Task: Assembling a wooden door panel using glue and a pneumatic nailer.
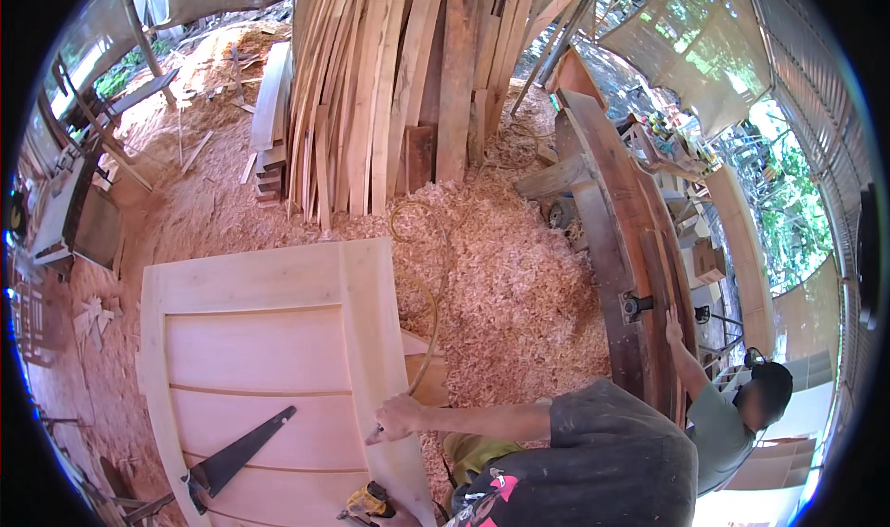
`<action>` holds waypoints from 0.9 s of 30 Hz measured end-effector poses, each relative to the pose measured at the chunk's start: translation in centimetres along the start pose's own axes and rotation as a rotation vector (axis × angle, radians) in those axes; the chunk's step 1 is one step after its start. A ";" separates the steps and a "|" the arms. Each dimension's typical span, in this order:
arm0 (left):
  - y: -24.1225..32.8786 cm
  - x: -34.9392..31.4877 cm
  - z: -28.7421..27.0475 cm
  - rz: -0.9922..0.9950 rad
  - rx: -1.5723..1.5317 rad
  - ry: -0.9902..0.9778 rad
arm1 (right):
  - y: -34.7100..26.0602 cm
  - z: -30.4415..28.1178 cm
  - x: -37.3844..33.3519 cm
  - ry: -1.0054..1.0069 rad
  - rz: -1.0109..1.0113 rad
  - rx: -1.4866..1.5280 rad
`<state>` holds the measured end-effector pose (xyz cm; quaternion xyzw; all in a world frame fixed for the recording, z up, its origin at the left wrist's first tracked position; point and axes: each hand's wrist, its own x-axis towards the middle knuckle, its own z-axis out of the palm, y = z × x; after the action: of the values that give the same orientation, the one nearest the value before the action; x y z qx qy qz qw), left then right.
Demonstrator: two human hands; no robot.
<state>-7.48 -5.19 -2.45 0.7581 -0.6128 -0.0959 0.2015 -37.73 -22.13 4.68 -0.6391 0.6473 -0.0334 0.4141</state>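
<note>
A pale wooden panelled door lies at the lower left. My right hand reaches over its right-hand stile from the right, fingers closed around a small, thin thing that I cannot make out. At the lower edge, my left hand is cut off by the picture and appears wrapped round a yellow and black power drill above the same stile. Across the door's lower panels rests a handsaw with a dark blade, its handle toward the left stile.
Tall boards lean at the back. A yellowish hose curls over wood shavings beside the door. To the right, a co-worker rests a hand on long dark timber, near a black tool. A workbench stands far left.
</note>
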 end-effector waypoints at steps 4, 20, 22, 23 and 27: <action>0.8 1.1 0.3 -0.205 -0.116 -0.094 | 1.1 -0.3 0.4 -0.014 0.016 0.107; 0.9 2.1 -5.5 -0.418 -0.030 -0.388 | -0.8 -1.6 -1.7 -0.275 -0.022 0.457; -2.9 5.7 -4.2 -0.250 -0.239 -0.389 | 0.3 -2.8 -3.4 -0.117 -0.136 0.814; -1.7 6.6 -7.6 -0.347 -0.331 -0.412 | -0.5 -1.7 -3.6 -0.071 -0.207 0.863; 5.3 6.3 -10.9 -0.725 -1.251 -0.319 | -1.0 -4.3 -12.5 -0.185 -0.093 0.823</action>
<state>-6.50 -10.17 10.22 0.6332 -0.1767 -0.5969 0.4600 -41.44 -13.71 14.29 -0.4491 0.5104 -0.2503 0.6893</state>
